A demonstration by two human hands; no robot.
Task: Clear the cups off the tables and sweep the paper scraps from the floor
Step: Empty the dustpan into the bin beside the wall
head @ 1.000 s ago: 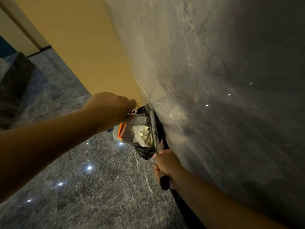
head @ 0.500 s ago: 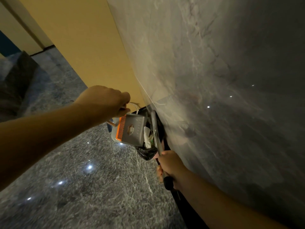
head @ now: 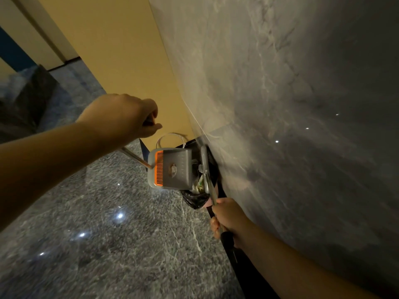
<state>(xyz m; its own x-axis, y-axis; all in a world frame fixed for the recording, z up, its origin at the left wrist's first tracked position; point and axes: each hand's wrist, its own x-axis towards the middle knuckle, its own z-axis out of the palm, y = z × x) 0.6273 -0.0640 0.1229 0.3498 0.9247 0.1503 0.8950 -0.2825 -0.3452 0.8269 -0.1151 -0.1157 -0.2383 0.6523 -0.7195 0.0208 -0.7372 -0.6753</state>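
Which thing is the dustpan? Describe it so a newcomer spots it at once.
Find the grey marble wall on the right and follow it down to the black-lined bin at its foot. The dustpan hangs over that bin: grey, with an orange comb strip.

We observe a polished stone floor, dark grey with pale veining, glossy enough to mirror ceiling lights as bright spots. The wall panel at the right shows the same veined stone look with a smooth, semi-gloss finish. The adjoining wall is matt, painted yellow. The dustpan is smooth grey plastic with an orange plastic comb strip; its handle is shiny metal tube. The broom pole is likewise bright metal, ending in a matt black grip. The bin liner appears to be thin, crinkled glossy black plastic. The scraps inside look like crumpled white paper.
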